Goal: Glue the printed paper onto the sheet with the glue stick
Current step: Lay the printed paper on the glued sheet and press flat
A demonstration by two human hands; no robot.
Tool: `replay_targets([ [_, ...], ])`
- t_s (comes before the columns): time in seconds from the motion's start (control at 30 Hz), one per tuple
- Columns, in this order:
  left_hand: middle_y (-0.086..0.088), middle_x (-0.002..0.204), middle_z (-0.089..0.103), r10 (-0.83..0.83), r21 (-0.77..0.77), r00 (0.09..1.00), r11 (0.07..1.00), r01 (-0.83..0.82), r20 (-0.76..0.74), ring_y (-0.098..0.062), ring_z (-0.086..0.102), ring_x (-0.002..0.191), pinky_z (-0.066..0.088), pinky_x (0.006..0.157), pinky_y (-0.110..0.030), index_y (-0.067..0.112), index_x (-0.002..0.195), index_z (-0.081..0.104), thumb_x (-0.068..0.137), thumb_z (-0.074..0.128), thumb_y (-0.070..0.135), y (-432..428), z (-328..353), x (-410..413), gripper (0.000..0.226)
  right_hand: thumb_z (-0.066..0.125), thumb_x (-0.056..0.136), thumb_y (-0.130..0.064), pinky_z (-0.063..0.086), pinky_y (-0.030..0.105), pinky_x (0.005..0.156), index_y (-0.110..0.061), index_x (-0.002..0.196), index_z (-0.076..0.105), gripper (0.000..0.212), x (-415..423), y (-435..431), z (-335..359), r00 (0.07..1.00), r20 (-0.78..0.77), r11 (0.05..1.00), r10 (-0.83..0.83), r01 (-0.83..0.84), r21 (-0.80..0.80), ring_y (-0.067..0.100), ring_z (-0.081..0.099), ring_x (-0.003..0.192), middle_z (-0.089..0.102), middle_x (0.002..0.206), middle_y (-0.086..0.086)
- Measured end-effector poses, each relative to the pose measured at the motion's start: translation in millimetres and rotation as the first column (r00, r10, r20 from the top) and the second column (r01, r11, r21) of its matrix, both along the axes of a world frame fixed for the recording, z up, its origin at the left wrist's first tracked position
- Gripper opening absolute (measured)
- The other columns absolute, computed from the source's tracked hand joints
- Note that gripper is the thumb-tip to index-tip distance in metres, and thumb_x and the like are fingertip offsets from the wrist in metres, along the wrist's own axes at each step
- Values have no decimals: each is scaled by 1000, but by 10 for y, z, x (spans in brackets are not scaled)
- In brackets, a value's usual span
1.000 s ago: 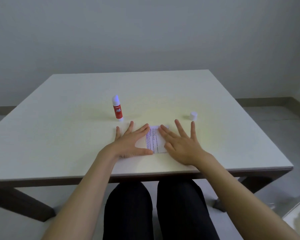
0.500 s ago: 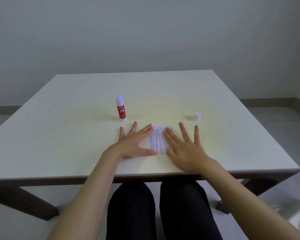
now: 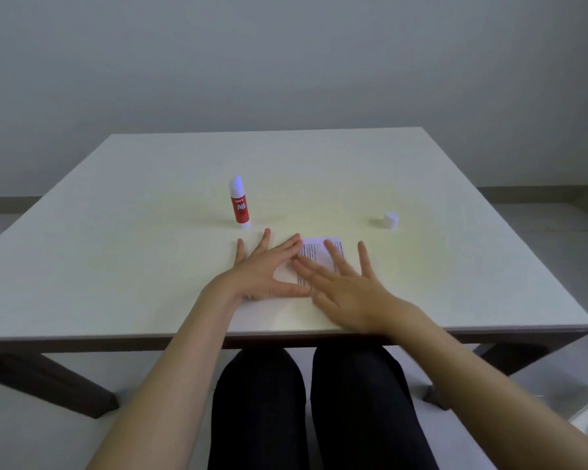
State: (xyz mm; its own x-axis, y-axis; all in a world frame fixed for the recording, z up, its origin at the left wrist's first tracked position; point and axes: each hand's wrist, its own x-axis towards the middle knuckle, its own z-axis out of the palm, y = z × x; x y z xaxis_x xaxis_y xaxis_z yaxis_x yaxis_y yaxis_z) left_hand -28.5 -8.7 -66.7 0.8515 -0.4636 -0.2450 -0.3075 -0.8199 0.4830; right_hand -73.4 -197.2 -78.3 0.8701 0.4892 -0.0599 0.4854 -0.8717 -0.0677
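Both hands flat on the bench (image 3: 116,232) here, pressing down. The left hand (image 3: 262,271) lies with fingers spread, its grip apart and holding nothing, palm down over the left part of the printed paper (image 3: 319,254). The right hand (image 3: 347,286) is blurred, fingers splayed, its grip also apart, laid across the paper's right side. The paper sits on the pale yellow sheet (image 3: 319,205), near the front edge of the bench, text side up, only its middle and far corner showing between the hands.

Glue stick (image 3: 240,203) stands upright just beyond the left hand's fingertips, uncapped by the look of it. Its white cap (image 3: 391,220) sits well apart, off to the right.

This looks like the smoothing stage, close to the finish. The risks now: a sideways rub before the glue grips could skew the paper or raise a wrinkle. A forward sweep of the left hand could tip that tall glue stick. Left uncapped, it may dry out.
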Motion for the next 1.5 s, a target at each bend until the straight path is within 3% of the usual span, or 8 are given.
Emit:
replay_targets([
  [0.13, 31, 154, -7, -4, 13, 1000, 1000, 5, -9, -11, -28, 141, -27, 108, -52, 39, 148, 2, 73, 58, 65, 12, -12, 12, 97, 11, 97, -38, -20, 58, 110, -29, 150, -10, 57, 302, -174, 170, 967, -48, 966, -251, 246, -82, 24, -21, 145, -11, 160, -15],
  [0.33, 33, 153, -3, -3, -28, 1000, 1000, 3, -7, -10, -26, 142, -26, 109, -52, 39, 148, 4, 71, 57, 69, 6, -23, 11, 98, -4, 84, -53, -33, 51, 101, -35, 149, -9, 67, -46, 25, 37, 998, -28, 999, 54, -54, -4, 18, -27, 142, -13, 158, -20],
  [0.5, 31, 154, -6, -2, 13, 1000, 1000, 2, -5, -10, -28, 141, -27, 108, -51, 38, 148, 2, 73, 59, 66, 11, -24, 21, 99, 10, 98, -40, -22, 56, 110, -29, 149, -10, 56, 214, -197, 193, 963, -61, 964, -261, 257, -73, 23, -24, 144, -13, 159, -15],
  [0.7, 35, 152, -2, 7, -41, 1000, 999, -7, -9, -9, -25, 142, -26, 109, -51, 40, 148, 6, 71, 58, 68, 7, -26, -4, 98, 2, 89, -49, -30, 51, 104, -33, 149, -7, 63, -112, 61, 12, 1000, -28, 999, -5, 6, 36, 19, -23, 144, -11, 158, -19],
  [0.87, 33, 153, -5, 10, -5, 1000, 1000, -10, -7, -10, -27, 141, -26, 109, -51, 39, 148, 3, 72, 60, 65, 18, -26, 7, 98, 10, 98, -40, -21, 58, 110, -30, 149, -11, 56, 222, -197, 142, 948, -56, 949, -313, 310, -60, 24, -21, 145, -12, 159, -15],
  [1.2, 30, 153, 14, 63, -148, 996, 988, -53, 62, -5, -12, 144, -20, 112, -46, 37, 147, 22, 72, 65, 59, 8, -45, -52, 89, 11, 98, -44, -18, 58, 111, -29, 149, -15, 58, -107, 49, 111, 996, -39, 997, -75, 74, -20, 25, -18, 146, -18, 158, -15],
  [1.33, 22, 119, 62, 556, -774, 831, 537, -336, 25, 6, 50, 120, 34, 103, -19, 35, 110, 67, 76, 75, 28, 53, -49, -126, 36, 13, 98, -43, -17, 57, 112, -30, 143, -27, 62, -144, 29, 33, 997, 45, 997, -65, 63, 34, 24, -22, 145, -25, 157, -9],
  [1.5, 3, 123, 63, 875, -840, 481, 224, -494, -49, -12, 58, 111, 45, 89, -28, 17, 125, 58, 78, 74, 24, 105, 62, 204, 50, 10, 88, -60, -21, 45, 113, -37, 141, -30, 70, -179, 40, -19, 979, 160, 967, -129, 89, 239, 17, -28, 143, -30, 155, -7],
])
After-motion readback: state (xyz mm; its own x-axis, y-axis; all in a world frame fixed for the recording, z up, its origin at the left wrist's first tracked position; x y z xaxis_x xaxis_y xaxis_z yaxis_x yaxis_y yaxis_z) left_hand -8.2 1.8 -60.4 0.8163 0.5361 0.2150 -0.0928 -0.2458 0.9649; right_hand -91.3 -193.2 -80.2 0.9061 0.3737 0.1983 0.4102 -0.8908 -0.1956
